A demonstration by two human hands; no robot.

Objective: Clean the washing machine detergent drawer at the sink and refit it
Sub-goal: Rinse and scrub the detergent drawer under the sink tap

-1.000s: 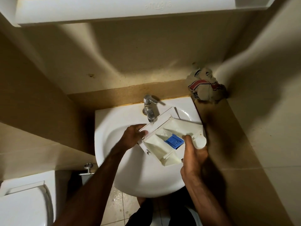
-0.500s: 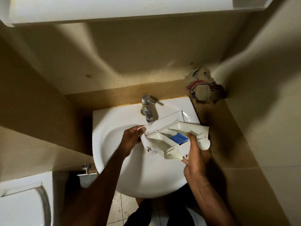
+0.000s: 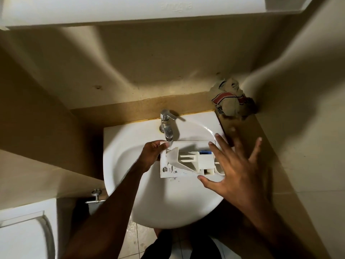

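Two hands: one on the part, one off it, as I watch over the sink.
Change: half a second ago my right hand gripped the detergent drawer at its right end; now it hangs over that end with fingers spread wide, holding nothing.
Left hand: my left hand pinches the drawer's upper left corner, thumb on the edge, carrying it alone.
Drawer: turned since a second ago from compartments-up to side-on, it sits above the basin with its front panel toward me and a blue insert showing at top right.
Tap: the tap stands just above the held corner; water looks to be running onto it, though blur leaves me unsure.
Bystander: a crumpled rag lies on the ledge in the corner, well apart.
Meaning: I judge this a regrip mid-rinse, with refitting not yet begun.
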